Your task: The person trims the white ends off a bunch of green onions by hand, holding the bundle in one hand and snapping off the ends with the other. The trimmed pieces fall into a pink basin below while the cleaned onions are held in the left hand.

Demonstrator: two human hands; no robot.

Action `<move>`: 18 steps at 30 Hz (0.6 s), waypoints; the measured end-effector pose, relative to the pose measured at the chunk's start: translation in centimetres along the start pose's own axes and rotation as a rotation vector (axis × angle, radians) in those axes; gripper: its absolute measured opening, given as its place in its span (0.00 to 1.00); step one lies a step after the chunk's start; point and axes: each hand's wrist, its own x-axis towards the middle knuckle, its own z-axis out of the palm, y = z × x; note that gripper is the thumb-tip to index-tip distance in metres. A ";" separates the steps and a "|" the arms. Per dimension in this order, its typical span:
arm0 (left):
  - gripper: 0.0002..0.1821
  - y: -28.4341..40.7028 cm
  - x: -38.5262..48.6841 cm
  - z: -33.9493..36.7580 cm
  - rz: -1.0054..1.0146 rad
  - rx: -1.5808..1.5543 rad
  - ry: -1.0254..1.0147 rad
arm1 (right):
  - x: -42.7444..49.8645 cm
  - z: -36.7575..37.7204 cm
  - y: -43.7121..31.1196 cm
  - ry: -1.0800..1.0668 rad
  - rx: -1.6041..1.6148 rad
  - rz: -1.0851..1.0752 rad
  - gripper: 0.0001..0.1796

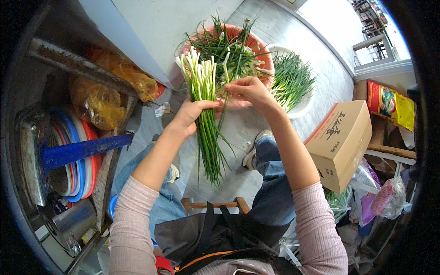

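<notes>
My left hand point(190, 117) grips a thick bunch of green onions point(206, 123), white ends up and green tops hanging down. Beside it, my right hand point(249, 92) pinches a single green onion stalk point(226, 67) between thumb and fingertips. Beyond both hands stands a red basin point(264, 51) with a plastic liner, heaped with green onions and loose trimmings point(220, 44). To its right, a white basket point(304, 109) holds more green onions point(290, 77), their white ends towards me.
On the right are a cardboard box point(338, 144), a red and yellow packet point(390, 103) and plastic bags point(388, 199). A rack on the left holds stacked colored basins point(91, 158) and yellow plastic bags point(99, 103); a blue bar point(86, 149) juts towards me. A wooden stool point(215, 205) shows below.
</notes>
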 end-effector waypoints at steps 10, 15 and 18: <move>0.16 -0.3 -0.1 1.1 0.099 0.092 0.017 | 0.1 0.0 0.6 0.042 0.223 0.027 0.12; 0.15 -0.5 0.3 1.0 0.089 0.085 0.011 | 0.2 -0.8 0.9 0.079 0.262 0.027 0.11; 0.14 -0.3 0.4 0.8 -0.009 0.053 -0.014 | -0.3 -4.7 1.1 0.082 0.301 -0.024 0.10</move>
